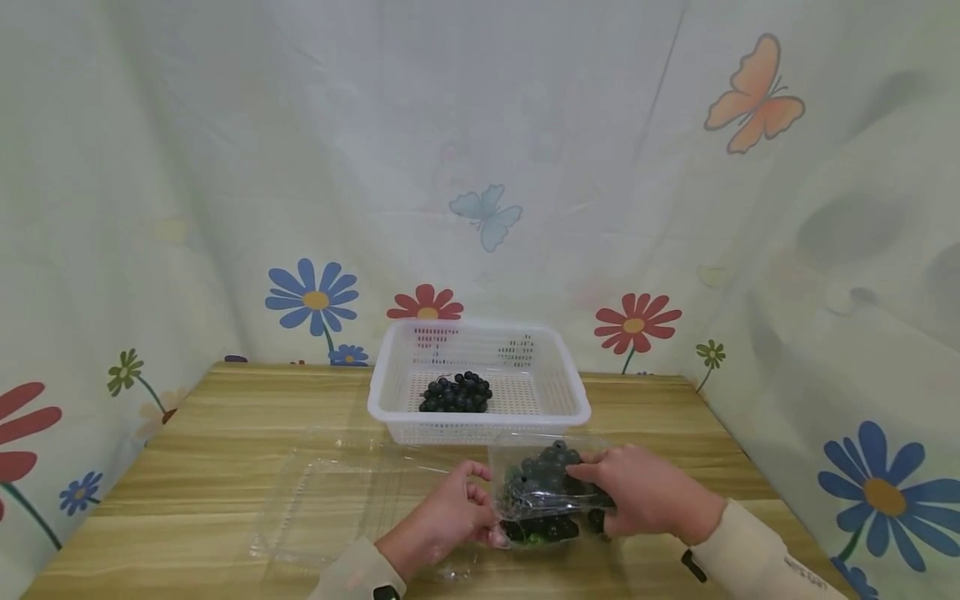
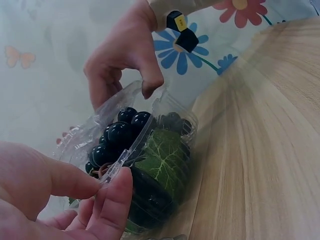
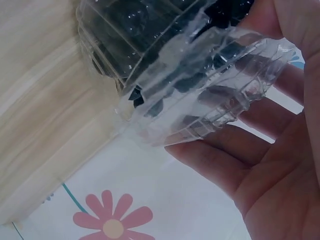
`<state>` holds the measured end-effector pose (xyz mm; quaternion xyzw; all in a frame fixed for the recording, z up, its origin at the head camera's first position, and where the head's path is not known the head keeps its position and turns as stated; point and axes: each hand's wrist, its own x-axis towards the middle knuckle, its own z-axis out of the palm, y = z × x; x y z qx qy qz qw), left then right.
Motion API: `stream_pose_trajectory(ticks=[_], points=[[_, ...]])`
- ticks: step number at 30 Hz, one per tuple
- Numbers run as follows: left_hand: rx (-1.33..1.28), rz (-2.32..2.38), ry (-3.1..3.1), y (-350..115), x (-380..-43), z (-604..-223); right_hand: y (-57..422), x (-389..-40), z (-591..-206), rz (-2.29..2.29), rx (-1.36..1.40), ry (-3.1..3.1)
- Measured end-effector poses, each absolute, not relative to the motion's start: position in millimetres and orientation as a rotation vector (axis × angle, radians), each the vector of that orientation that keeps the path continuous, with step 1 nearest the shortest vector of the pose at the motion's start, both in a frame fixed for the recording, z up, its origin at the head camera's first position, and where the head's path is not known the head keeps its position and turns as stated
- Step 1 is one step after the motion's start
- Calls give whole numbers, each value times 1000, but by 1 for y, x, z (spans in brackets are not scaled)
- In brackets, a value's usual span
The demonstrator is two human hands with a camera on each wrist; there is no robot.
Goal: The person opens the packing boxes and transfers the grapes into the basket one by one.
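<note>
A clear plastic clamshell box (image 1: 534,502) with dark grapes (image 2: 120,134) inside stands on the table in front of me. Its lid is tilted partly over the fruit, and a green leaf (image 2: 162,157) shows through the wall. My left hand (image 1: 453,512) pinches the box's plastic edge between thumb and fingers at the left side. On the opposite side, my right hand (image 1: 645,492) grips the lid, its fingers (image 3: 215,162) spread along the outer face and its thumb on the other side. Some of the grapes are hidden behind the plastic.
Behind the box stands a white perforated basket (image 1: 450,433) with a bunch of dark grapes (image 1: 457,393) in it. Another clear plastic container (image 1: 300,500) lies open on the wooden table (image 1: 195,467), left of my left hand. A flowered curtain (image 1: 360,167) surrounds the table.
</note>
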<state>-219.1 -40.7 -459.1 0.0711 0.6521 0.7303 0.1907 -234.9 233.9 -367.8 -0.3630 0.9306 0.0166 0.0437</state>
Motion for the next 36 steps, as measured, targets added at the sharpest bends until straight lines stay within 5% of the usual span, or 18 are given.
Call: stream_pose_trajectory(ticks=[36], points=[[212,1951,1811,-46,-220,-451,264,-234,-330,-552,-1138,2759]])
